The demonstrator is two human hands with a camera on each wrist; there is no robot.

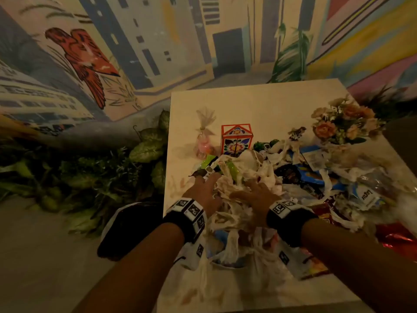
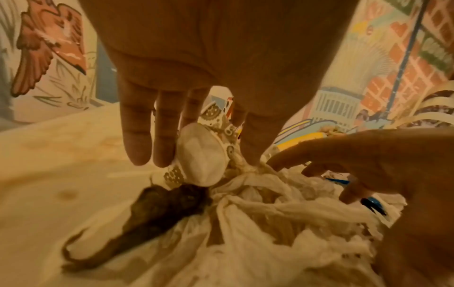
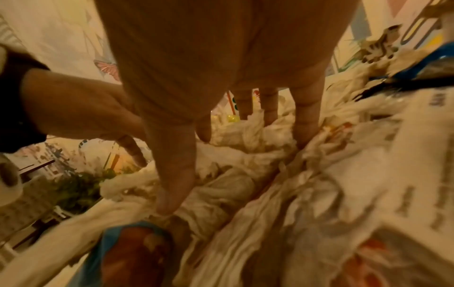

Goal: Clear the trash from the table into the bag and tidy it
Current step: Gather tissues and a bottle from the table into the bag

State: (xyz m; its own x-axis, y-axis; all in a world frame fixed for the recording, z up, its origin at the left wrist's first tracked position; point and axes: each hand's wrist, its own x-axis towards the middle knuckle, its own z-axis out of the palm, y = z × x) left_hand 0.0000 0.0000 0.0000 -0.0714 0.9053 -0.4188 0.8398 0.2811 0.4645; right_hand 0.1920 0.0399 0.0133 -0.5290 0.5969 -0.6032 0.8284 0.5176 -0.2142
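Both hands reach into crumpled white tissue heaped on the surface. Left hand and right hand each keep their grip apart, fingers straight on the paper.

The head camera looks steeply down over both forearms at the table, the painted wall at twelve o'clock. Each wrist camera sits right behind its palm, close above the crumpled paper, facing forward. All three share that paper heap.
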